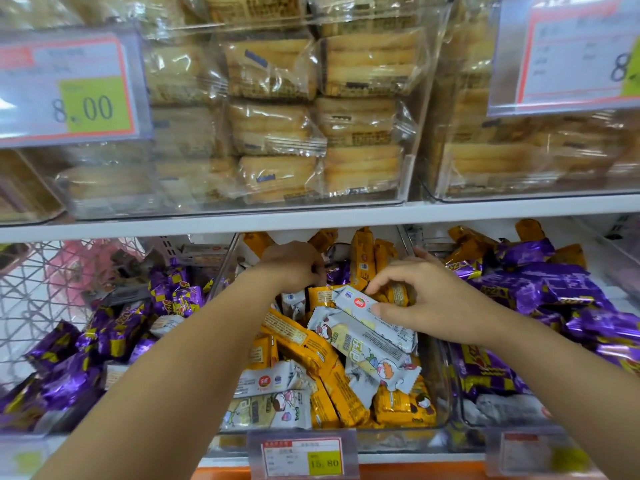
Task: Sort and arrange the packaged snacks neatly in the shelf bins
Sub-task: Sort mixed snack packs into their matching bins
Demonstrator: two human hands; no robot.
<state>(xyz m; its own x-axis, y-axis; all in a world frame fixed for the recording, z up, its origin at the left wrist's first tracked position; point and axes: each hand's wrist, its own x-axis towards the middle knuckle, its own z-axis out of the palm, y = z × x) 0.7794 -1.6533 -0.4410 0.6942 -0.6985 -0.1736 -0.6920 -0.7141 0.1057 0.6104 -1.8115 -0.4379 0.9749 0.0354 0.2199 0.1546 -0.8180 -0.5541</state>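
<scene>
A clear middle bin on the lower shelf holds a jumble of orange snack packs and white snack packs with cartoon prints. My right hand pinches a white pack between thumb and fingers, on top of the pile. My left hand reaches deep into the back of the same bin, fingers curled down among the packs; what they grip is hidden. Upright orange packs stand at the bin's back.
Purple snack packs fill the left bin and the right bin. The shelf board above carries clear bins of bread packs. Price tags hang on the front edge. A wire basket sits at far left.
</scene>
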